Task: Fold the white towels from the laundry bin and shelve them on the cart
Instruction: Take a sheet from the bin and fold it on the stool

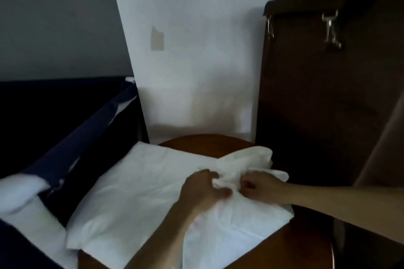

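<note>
A white towel lies spread over a round brown wooden table, its left part hanging past the table edge. Near the towel's right side the cloth is bunched into a raised fold. My left hand grips that bunched cloth with curled fingers. My right hand pinches the same bunch just to the right, a short gap between the two hands. More white towels show at the lower left, in the dark blue laundry bin.
A dark brown wooden board with metal hooks stands close at the right behind the table. A white wall panel rises straight behind the table. The bin's blue edge runs along the towel's left side.
</note>
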